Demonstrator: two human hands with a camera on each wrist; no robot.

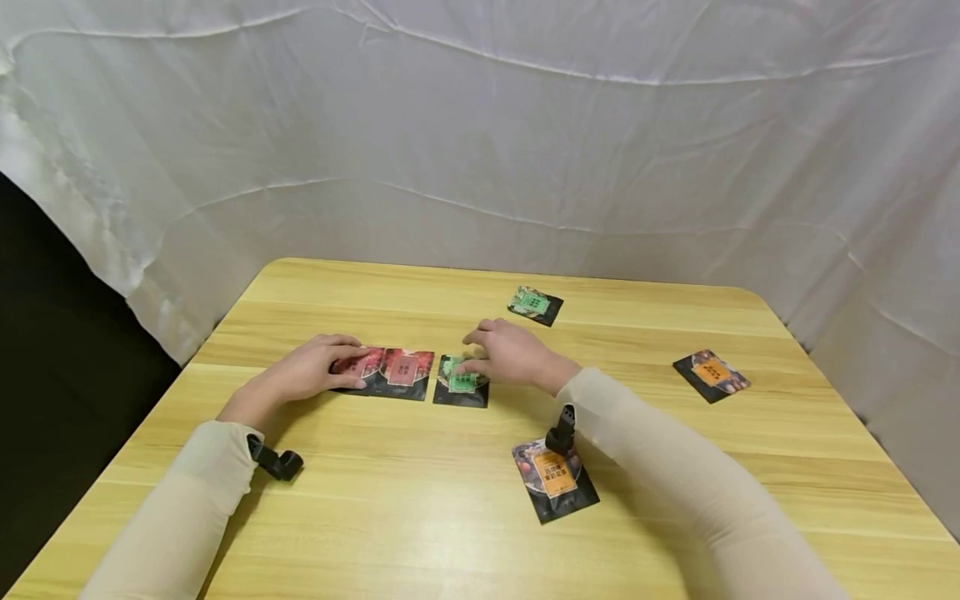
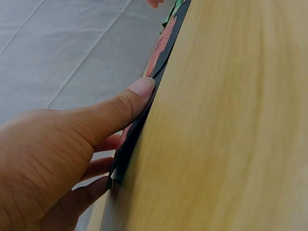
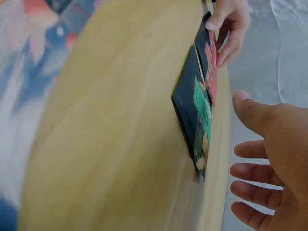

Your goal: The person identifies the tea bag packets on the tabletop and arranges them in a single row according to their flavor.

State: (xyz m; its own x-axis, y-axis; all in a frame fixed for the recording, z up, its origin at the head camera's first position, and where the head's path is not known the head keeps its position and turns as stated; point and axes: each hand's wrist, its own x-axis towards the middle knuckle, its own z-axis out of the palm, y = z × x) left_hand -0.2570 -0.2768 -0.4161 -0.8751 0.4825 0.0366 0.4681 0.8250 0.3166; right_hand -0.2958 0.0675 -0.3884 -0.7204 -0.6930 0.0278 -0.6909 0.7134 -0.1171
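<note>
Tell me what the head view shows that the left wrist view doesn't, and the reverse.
Only the head view shows the right hand over the green packet, another green packet and two orange packets. Only the left wrist view shows the thumb pressing the packet's edge. Both show the left hand on the red packets on the wooden table.

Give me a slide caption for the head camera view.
Left hand on red packets, right hand over a green packet.
</note>
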